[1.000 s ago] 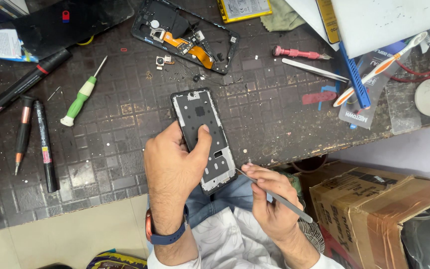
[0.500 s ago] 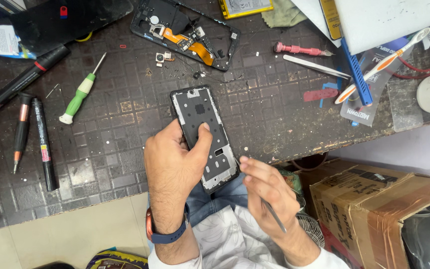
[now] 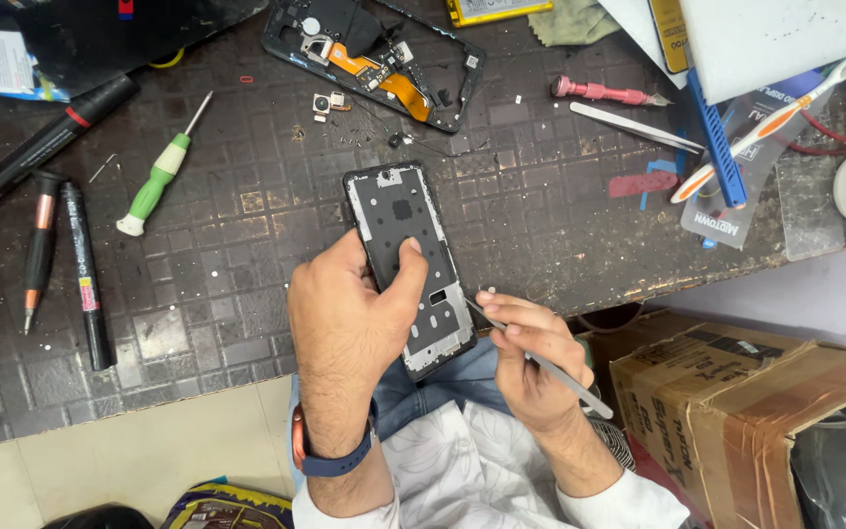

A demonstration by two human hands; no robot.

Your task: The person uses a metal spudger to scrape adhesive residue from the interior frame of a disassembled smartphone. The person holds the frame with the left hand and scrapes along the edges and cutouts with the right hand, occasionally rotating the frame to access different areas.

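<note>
The left hand (image 3: pixel 350 313) clamps a stripped phone frame (image 3: pixel 413 264) from its left side, the thumb pressed flat on the frame's inner plate and the other fingers wrapped under the left edge, so this grip is closed on the frame. The frame lies lengthwise, its top end pointing away over the dark tiled surface (image 3: pixel 247 225) and its lower end jutting past the surface's near edge, above the person's lap. The right hand (image 3: pixel 531 353) sits just right of the frame's lower corner, fingers pinched together around a thin metal pry tool (image 3: pixel 540 360); the tool's tip meets the frame's lower right edge, and its handle slants down and to the right past the wrist.

Right of the frame the surface has an open stretch before a red strip of tape (image 3: pixel 643 183) and a pair of tweezers (image 3: pixel 634 125). Left of it there is bare room up to a green-handled screwdriver (image 3: pixel 157 182) and two dark pens (image 3: pixel 80 269), all well apart from the hands. Beyond the frame's top end lies a second opened phone body (image 3: pixel 374 59) with an orange flex cable, with small loose parts between the two. Below the near edge, a cardboard box (image 3: pixel 736 392) stands close beside the right forearm, narrowing the room on that side.
</note>
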